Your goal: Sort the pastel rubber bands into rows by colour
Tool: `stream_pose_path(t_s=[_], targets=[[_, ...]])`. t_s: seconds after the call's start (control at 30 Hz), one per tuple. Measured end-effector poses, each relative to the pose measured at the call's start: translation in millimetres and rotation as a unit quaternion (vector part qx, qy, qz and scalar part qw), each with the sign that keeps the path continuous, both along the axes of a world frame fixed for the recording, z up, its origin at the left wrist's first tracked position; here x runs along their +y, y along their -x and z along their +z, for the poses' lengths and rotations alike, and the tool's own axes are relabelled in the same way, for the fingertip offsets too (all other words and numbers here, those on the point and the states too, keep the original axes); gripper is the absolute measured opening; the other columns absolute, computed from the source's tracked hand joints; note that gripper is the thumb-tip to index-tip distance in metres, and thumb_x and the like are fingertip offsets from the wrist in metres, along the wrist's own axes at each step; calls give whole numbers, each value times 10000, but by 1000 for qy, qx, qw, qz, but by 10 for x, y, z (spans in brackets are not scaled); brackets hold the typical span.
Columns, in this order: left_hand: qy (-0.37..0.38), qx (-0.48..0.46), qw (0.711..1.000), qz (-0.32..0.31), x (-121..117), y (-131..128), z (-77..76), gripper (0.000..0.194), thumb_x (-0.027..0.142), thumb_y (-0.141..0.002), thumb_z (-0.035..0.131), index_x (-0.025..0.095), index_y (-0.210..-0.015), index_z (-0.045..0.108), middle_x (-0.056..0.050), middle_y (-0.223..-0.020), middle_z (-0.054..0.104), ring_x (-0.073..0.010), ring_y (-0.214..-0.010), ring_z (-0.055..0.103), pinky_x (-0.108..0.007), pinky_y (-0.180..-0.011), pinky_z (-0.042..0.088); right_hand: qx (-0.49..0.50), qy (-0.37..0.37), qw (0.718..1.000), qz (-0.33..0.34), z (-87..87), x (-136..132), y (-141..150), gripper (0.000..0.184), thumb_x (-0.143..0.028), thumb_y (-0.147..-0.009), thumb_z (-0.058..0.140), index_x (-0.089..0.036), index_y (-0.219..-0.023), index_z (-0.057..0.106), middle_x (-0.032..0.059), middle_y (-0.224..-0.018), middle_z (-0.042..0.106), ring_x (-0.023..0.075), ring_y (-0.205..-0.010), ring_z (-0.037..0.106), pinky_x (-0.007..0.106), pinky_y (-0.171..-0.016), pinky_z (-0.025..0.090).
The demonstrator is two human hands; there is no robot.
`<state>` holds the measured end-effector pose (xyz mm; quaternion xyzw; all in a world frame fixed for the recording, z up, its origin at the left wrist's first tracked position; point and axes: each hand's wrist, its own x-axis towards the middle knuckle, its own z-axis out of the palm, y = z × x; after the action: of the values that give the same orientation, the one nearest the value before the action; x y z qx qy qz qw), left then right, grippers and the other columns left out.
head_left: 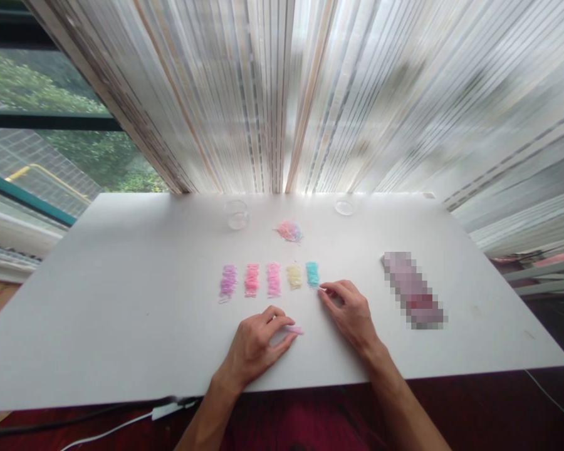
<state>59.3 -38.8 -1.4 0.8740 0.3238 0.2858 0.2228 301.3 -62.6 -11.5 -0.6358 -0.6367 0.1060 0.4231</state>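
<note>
My left hand (263, 341) rests near the table's front edge, thumb and fingers closed on a few pale pink elastic bands (295, 329). My right hand (350, 310) is in a pinch at the lower end of the turquoise band column (313, 274); whatever is between its fingertips is too small to make out. Left of that column lie a pale yellow column (294, 276), a pink column (273, 279), a coral pink column (252, 280) and a purple column (228, 282) of small bands. Behind them is a mixed heap of bands (289, 231).
Two clear round containers or lids, one at the back left (237, 216) and one at the back right (344, 207), stand on the white table (122, 300). A pixelated oblong object (412, 291) lies on the right. A striped curtain (244, 94) hangs behind the table.
</note>
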Motion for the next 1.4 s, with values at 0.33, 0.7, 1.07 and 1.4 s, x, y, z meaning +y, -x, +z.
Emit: stream_pose_path(t_s=[0.33,0.7,1.07,1.4], targets=[[20,8,1000,-6,0,51,48,136,240,-972,620,205,-1090,679,-43,-955,699,-165,-785,718,-269,-728,609,-15,-11,1000,6,27,-22,7,88,-244,-963,625,-228,-937,709,43,-818,671,206,-756,641,352,-691,568],[36,8,999,-15,-7,68,34,123,227,-983,608,198,-1074,685,-45,-955,689,-171,-797,701,-281,-726,594,-79,-15,996,38,22,-32,46,163,-176,-975,586,-223,-1018,735,35,-775,622,215,-755,596,380,-728,535],[48,17,999,-12,0,71,24,108,225,-1000,597,199,-1067,678,-33,-939,672,-166,-806,699,-271,-725,583,-87,-23,995,44,28,-53,47,143,-142,-964,586,-210,-957,711,34,-780,622,210,-763,586,367,-740,517],[51,14,999,-9,-17,66,28,101,209,-996,600,199,-1049,685,-30,-931,672,-160,-800,694,-258,-719,572,-92,-36,995,32,2,-46,46,146,-139,-971,587,-192,-1001,720,35,-777,620,206,-755,583,357,-727,524]])
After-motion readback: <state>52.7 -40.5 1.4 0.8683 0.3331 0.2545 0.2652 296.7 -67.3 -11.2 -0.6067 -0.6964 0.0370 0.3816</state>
